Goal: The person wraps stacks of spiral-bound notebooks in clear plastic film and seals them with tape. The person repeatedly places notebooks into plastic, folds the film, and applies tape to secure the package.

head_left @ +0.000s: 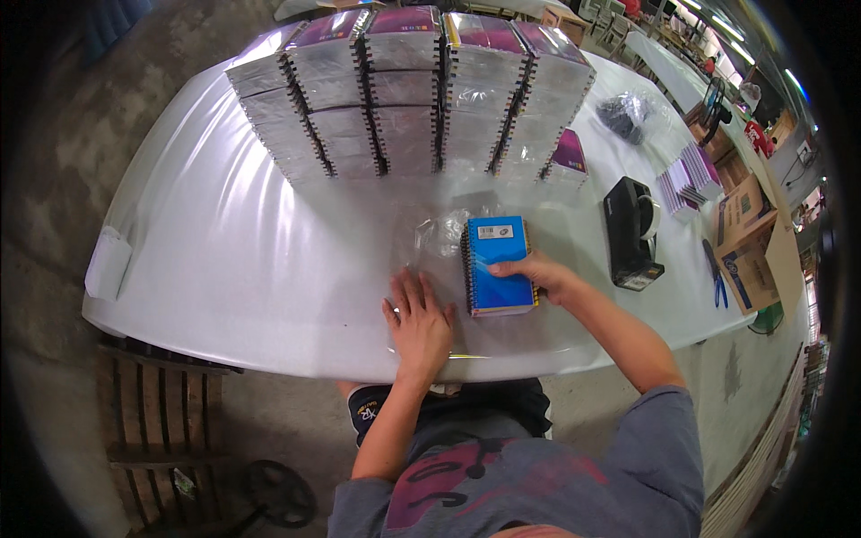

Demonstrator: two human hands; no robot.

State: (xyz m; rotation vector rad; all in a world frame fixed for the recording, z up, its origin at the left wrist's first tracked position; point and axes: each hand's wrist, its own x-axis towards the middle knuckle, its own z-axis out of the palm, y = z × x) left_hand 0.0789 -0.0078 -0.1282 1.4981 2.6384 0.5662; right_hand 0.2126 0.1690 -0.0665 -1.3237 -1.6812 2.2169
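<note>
A small stack of spiral notebooks (pixel 500 280) with a blue cover uppermost stands near the front of the white table, its black coil on the left side. My right hand (pixel 538 272) grips the stack from the right, thumb across the blue cover. Beside it on the left, my left hand (pixel 420 318) lies flat with fingers spread on what looks like clear plastic film. Crumpled clear plastic (pixel 439 230) lies just beyond the notebooks. Farther back, tall stacks of plastic-wrapped spiral notebooks (pixel 408 90) with purple covers stand in a row.
To the right sits a black tape dispenser (pixel 625 235), with blue-handled scissors (pixel 717 276) and open cardboard boxes (pixel 746 247) beyond. Small purple-edged booklets (pixel 689 184) and a bundle in clear plastic (pixel 625 119) lie at the far right. A white roll (pixel 109 262) rests at the left edge.
</note>
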